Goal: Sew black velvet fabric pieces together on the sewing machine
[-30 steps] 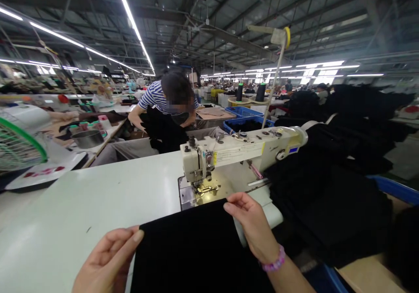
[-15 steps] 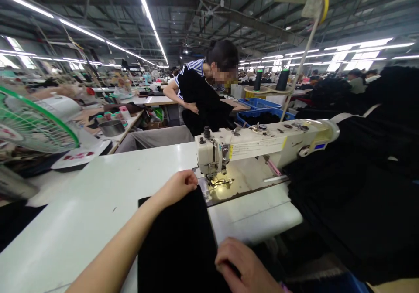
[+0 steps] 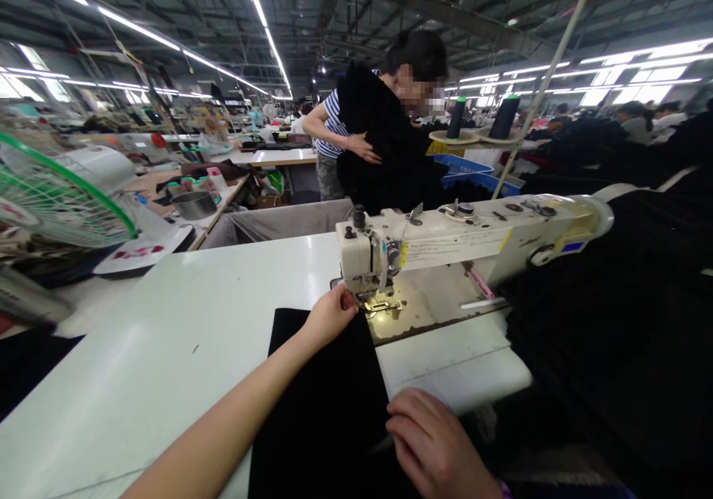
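A piece of black fabric [image 3: 328, 395] lies on the white table and runs down past the near edge. My left hand [image 3: 334, 313] pinches its far right corner, right beside the needle area of a white sewing machine [image 3: 445, 243]. Lower down, my right hand [image 3: 437, 439] has its fingers closed on the fabric's right edge. The machine's lamp lights the metal plate [image 3: 412, 321] just right of my left fingertips. The needle itself is too small to make out.
A green-rimmed fan [image 3: 67, 194] stands at the left, near a metal bowl [image 3: 194, 205]. Beyond the machine a co-worker [image 3: 334, 124] holds a black bundle. Dark thread cones [image 3: 504, 116] and blue baskets [image 3: 462, 163] are behind; black cloth [image 3: 624, 321] is heaped at right.
My left hand and the fabric's corner have come closer to the needle area. The co-worker stands more upright, with the black bundle raised. The view has shifted slightly.
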A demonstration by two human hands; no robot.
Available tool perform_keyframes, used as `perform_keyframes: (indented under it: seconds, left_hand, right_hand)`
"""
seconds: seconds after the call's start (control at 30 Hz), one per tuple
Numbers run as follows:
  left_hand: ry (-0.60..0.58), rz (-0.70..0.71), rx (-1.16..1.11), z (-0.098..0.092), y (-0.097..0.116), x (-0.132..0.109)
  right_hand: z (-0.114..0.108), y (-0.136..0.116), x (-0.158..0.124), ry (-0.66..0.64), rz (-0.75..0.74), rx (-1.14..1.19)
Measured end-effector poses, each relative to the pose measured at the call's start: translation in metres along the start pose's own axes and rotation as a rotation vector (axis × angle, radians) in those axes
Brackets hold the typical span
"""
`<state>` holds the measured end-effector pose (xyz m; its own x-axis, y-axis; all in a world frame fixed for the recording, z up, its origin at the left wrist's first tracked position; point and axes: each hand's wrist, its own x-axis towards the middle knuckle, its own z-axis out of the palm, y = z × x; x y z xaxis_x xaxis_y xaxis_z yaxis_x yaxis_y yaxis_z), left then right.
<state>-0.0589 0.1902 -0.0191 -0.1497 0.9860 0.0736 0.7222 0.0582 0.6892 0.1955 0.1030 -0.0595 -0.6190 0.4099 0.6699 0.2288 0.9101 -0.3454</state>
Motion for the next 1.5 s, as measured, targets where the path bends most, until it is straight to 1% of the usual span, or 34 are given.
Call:
perform_keyframes:
  seconds: [0.07,0.17,0.3,0.4,0.47,0.5,0.53,0.57,0.63,0.67,0.7,0.73,0.77,0.83,0.97,1.07,1.37,1.5]
  left_hand:
    - [-0.009,-0.018,0.013,0.001,-0.001,0.008]
    - [-0.022,-0.028,0.037,0.002,-0.003,0.014]
    - [-0.009,-0.016,0.08,0.003,-0.004,0.018]
    - [0.036,0.011,0.135,-0.001,0.003,0.012]
    - [0.113,0.036,0.187,-0.003,0.013,-0.006]
    - [0.14,0.06,0.214,-0.003,0.018,-0.021]
    - [0.136,0.108,0.234,-0.002,0.023,-0.039]
    - [0.109,0.167,0.245,0.0,0.027,-0.06]
    - [-0.111,0.443,0.239,0.006,0.031,-0.101]
    - [-0.198,0.58,0.24,0.009,0.03,-0.119]
    - [-0.228,0.681,0.256,0.012,0.028,-0.133]
    - [-0.247,0.745,0.265,0.014,0.026,-0.142]
    - [-0.24,0.777,0.274,0.015,0.023,-0.147]
    - [-0.221,0.786,0.269,0.013,0.02,-0.145]
    - [-0.202,0.791,0.241,0.002,0.022,-0.123]
    - [-0.185,0.788,0.242,-0.004,0.021,-0.11]
    - [-0.127,0.803,0.321,-0.011,0.001,-0.067]
    - [-0.147,0.8,0.372,-0.016,-0.004,-0.048]
  right_hand:
    - [0.003,0.002,0.003,0.026,-0.006,0.014]
    - [0.005,0.004,0.005,0.044,-0.012,0.015]
    - [0.008,0.006,0.003,0.022,-0.008,0.016]
    - [0.008,0.007,0.002,-0.005,-0.008,0.034]
    - [0.006,0.007,0.002,-0.023,-0.008,0.042]
    - [0.005,0.008,0.002,-0.03,-0.011,0.042]
    - [0.004,0.008,0.002,-0.035,-0.018,0.041]
    - [0.003,0.008,0.002,-0.044,-0.025,0.042]
    - [0.001,0.007,0.003,-0.061,-0.033,0.048]
    - [0.0,0.007,0.005,-0.066,-0.03,0.053]
    - [-0.001,0.006,0.006,-0.068,-0.023,0.06]
    - [-0.001,0.006,0.008,-0.069,-0.013,0.068]
    - [-0.001,0.006,0.011,-0.07,0.001,0.075]
    - [0.0,0.008,0.016,-0.083,0.035,0.086]
    - [0.004,0.016,0.028,-0.125,0.102,0.087]
    - [0.008,0.026,0.038,-0.161,0.123,0.07]
    - [0.019,0.055,0.075,-0.234,0.171,-0.092]
    - [0.025,0.067,0.091,-0.282,0.177,-0.165]
